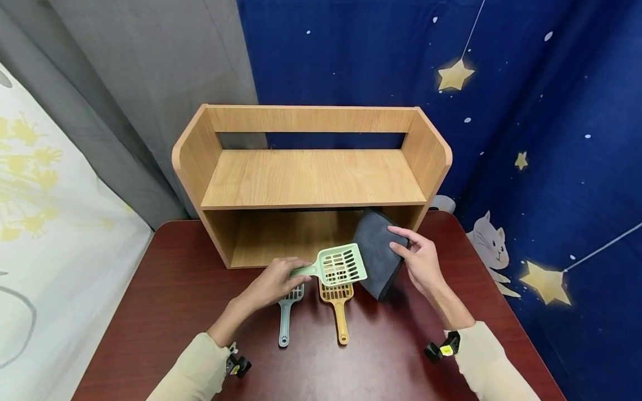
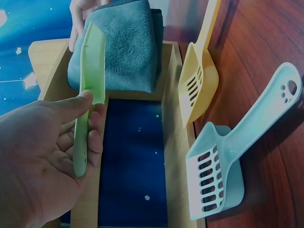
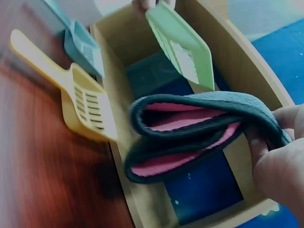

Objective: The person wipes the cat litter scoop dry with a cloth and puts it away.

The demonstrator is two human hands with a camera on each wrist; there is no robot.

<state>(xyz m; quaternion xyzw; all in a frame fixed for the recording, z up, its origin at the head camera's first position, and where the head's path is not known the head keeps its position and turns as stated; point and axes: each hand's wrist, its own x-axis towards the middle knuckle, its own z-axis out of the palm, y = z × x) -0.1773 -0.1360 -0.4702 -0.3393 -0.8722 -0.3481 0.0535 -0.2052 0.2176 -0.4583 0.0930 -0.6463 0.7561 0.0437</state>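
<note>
In the head view, a green litter scoop (image 1: 343, 265) is held by its handle in the left hand (image 1: 278, 280), raised in front of the wooden shelf unit (image 1: 316, 177). A folded dark cloth (image 1: 379, 253) is pinched at its right edge by the right hand (image 1: 423, 260), just beside the scoop's front end. Below, a blue scoop (image 1: 285, 320) and a yellow scoop (image 1: 340, 314) are laid on the red-brown table (image 1: 401, 356), their handles turned toward the person.

In the left wrist view, the green handle is seen clasped between the thumb on one side and curled fingers on the other, with the scoop's head turned edge-on before the cloth. For good control, the grip is best kept firm on the handle, so that the slotted head is left free.

In the right wrist view, the cloth's edge is held between thumb and fingers; its pink lining is shown between the loose folds. Whether the cloth is touched by the scoop cannot be told. The step in hand appears to be bringing the two together; it would be done well with the cloth gathered flatter, the scoop held steady, and both kept clear of the shelf edge.
</note>
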